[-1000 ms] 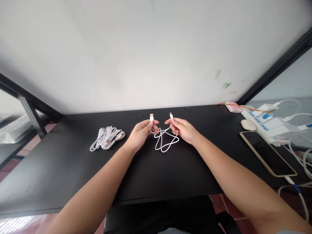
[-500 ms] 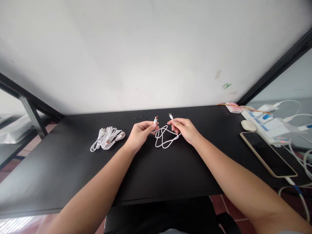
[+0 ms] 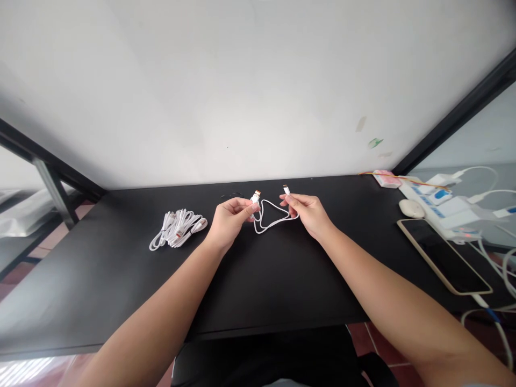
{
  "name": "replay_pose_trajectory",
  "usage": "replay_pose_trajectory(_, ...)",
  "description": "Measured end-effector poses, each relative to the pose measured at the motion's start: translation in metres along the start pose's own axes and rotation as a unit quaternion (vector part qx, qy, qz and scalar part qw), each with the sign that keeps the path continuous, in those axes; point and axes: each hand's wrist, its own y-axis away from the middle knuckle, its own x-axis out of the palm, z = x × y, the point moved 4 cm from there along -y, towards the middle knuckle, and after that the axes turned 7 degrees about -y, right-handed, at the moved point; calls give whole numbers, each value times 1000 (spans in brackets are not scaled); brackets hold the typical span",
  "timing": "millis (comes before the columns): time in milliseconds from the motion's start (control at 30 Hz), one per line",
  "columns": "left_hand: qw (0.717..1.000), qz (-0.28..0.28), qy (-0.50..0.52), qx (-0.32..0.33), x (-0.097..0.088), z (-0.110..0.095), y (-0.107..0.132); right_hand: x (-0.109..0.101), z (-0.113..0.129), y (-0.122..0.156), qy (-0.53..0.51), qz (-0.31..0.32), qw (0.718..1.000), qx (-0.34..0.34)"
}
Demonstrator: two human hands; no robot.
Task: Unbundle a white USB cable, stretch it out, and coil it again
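A white USB cable (image 3: 271, 219) hangs in loose loops between my two hands above the black table (image 3: 258, 279). My left hand (image 3: 229, 220) pinches the end with the wide USB plug (image 3: 256, 195), which has an orange tip and points up. My right hand (image 3: 308, 213) pinches the other end, with the small plug (image 3: 286, 189) sticking up above the fingers. The loops form a rough triangle between the hands.
A pile of several white cables (image 3: 178, 228) lies left of my left hand. At the right are a phone (image 3: 443, 255) face up, a white mouse (image 3: 411, 208), a power strip (image 3: 443, 207) with plugged chargers, and a small pink box (image 3: 386, 178). A white wall runs behind the table.
Both hands have gathered the cable: the loops have shrunk and risen off the table, drawn up between the hands. The USB plug tilted to the right.
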Motion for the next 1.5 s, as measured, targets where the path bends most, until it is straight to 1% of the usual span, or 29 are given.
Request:
replay_pose_trajectory(300,1000,9,5,-4,2,0,1,1,-7,-2,-24,29,999,4)
replay_pose_trajectory(567,1000,8,6,1,3,1,1,2,-6,-2,5,33,999,4)
replay_pose_trajectory(667,999,28,9,27,4,-1,1,3,-4,-1,12,41,999,-8)
replay_pose_trajectory(733,998,50,9,45,6,-2,2,4,-2,0,20,61,998,-29)
replay_pose_trajectory(867,996,78,0,47,7,-4,4,5,0,0,17,103,993,-62)
replay_pose_trajectory(933,995,89,6,45,8,-4,4,5,-1,0,0,103,993,-59)
replay_pose_trajectory(1100,994,94,31,45,10,-1,4,6,-4,1,-21,103,993,-51)
replay_pose_trajectory(1233,991,124,36,29,11,3,4,5,-7,2,-28,92,995,-34)
replay_pose_trajectory(1400,992,114,28,35,10,3,4,6,-5,3,-34,110,993,-27)
replay_pose_trajectory(1500,993,113,30,35,10,2,5,6,-5,3,-28,108,993,-29)
